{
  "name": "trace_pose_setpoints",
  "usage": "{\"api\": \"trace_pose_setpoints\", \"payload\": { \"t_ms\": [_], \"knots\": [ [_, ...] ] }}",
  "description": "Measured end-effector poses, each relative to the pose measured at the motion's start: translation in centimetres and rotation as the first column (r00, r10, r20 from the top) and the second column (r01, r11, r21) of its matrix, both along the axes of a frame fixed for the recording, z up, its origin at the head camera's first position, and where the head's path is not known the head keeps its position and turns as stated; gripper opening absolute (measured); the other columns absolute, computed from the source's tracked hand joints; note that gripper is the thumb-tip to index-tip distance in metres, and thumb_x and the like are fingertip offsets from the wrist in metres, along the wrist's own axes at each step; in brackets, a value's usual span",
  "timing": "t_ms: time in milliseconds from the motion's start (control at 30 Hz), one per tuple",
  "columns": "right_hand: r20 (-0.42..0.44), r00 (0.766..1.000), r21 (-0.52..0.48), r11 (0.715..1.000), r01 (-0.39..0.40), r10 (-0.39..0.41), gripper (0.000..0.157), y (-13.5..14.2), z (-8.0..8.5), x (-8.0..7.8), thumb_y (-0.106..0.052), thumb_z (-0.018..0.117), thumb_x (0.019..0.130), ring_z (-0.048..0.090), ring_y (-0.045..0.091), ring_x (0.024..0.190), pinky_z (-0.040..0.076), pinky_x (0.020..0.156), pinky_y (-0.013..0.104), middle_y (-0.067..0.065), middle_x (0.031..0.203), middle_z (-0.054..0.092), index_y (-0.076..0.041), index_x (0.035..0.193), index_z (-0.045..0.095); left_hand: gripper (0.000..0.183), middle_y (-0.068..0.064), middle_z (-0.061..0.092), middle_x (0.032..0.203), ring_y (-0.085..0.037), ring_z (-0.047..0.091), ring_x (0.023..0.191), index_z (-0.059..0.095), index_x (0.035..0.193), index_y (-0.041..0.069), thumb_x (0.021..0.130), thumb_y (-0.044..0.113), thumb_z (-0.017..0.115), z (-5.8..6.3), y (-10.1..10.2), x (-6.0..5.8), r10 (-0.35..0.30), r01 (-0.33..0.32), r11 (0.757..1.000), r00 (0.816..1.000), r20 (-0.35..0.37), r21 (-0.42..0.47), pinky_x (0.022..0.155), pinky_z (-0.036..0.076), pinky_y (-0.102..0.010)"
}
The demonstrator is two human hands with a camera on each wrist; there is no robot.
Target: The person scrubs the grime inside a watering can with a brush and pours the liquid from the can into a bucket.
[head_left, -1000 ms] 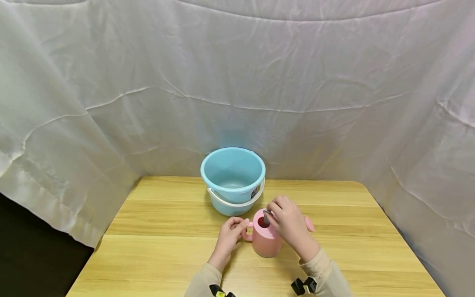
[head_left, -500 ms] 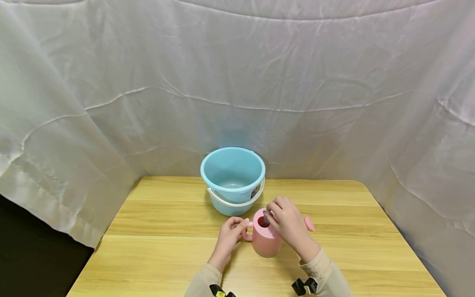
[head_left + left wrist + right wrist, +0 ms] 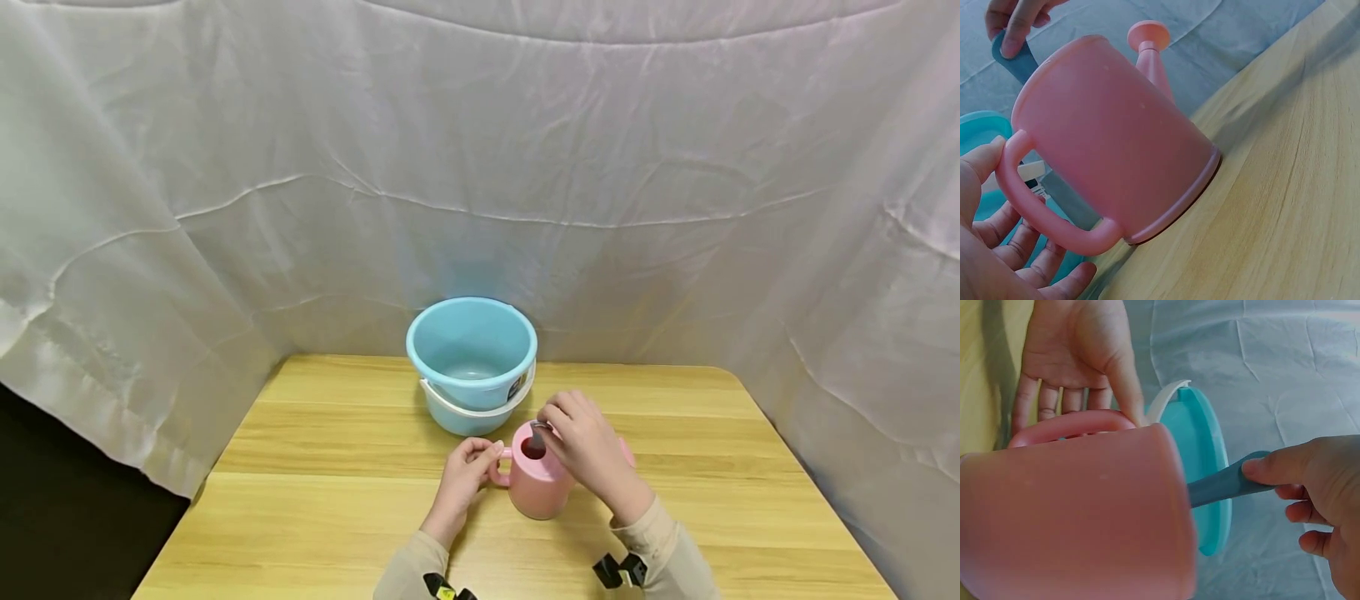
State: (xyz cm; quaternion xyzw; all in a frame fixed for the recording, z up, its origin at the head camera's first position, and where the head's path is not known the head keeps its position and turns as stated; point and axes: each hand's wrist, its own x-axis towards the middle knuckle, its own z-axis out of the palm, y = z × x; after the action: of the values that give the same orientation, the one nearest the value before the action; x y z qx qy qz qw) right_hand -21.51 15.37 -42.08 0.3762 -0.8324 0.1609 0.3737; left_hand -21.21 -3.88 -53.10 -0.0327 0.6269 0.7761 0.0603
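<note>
A pink watering can (image 3: 536,493) stands upright on the table, its round top opening facing up. My left hand (image 3: 467,479) holds its loop handle (image 3: 1054,219), thumb on the upper part and fingers behind the loop. Above the opening my right hand (image 3: 585,437) pinches the end of a flat grey-blue handle (image 3: 1225,483) between thumb and forefinger. Its lower end is hidden inside the can, so the kind of tool cannot be told. The can's spout, with a round rose (image 3: 1148,36), points away from the left hand.
Behind the can stands a light blue bucket (image 3: 471,385) with a white carrying handle (image 3: 472,413). The wooden table (image 3: 322,500) is bordered at the back and sides by a pale grey curtain (image 3: 480,150).
My right hand has risen slightly with the grey-blue handle, now covering more of the spout's rose. My left hand and the watering can have stayed in place.
</note>
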Motion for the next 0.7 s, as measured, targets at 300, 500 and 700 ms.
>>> {"api": "trace_pose_setpoints", "payload": {
  "t_ms": [300,500,700],
  "knots": [
    [-0.060,0.997,-0.006,0.999,-0.046,0.046,0.018,0.2,1.3,0.2,-0.008,0.080,0.074,0.054,0.021,0.081,0.043,0.070,0.035,0.003,0.086,0.060,-0.009,0.081,0.064,0.031,0.002,0.058,0.071,-0.012,0.059,0.064,0.060,0.102,0.003,0.090,0.029,0.070,0.0,0.0,0.0,0.001,-0.001,1.000,1.000,0.006,0.002,0.070,0.051,-0.029],
    [-0.018,0.999,0.004,1.000,-0.029,0.029,0.016,0.4,0.6,0.0,-0.010,0.079,0.076,0.053,0.020,0.083,0.042,0.072,0.035,0.002,0.087,0.060,-0.010,0.083,0.064,0.031,0.001,0.058,0.071,-0.012,0.059,0.063,0.059,0.102,0.003,0.090,0.030,0.070,0.0,0.0,0.0,-0.003,0.003,1.000,1.000,-0.002,0.004,0.069,0.051,-0.029],
    [0.005,1.000,0.013,1.000,-0.019,0.019,0.017,0.4,-1.0,-0.6,-0.009,0.080,0.075,0.053,0.020,0.081,0.042,0.071,0.035,0.001,0.084,0.059,-0.009,0.081,0.064,0.031,0.001,0.057,0.069,-0.012,0.059,0.061,0.058,0.101,0.002,0.090,0.029,0.070,0.1,0.0,0.1,-0.009,0.009,1.000,1.000,-0.009,0.010,0.068,0.051,-0.028]
  ]
}}
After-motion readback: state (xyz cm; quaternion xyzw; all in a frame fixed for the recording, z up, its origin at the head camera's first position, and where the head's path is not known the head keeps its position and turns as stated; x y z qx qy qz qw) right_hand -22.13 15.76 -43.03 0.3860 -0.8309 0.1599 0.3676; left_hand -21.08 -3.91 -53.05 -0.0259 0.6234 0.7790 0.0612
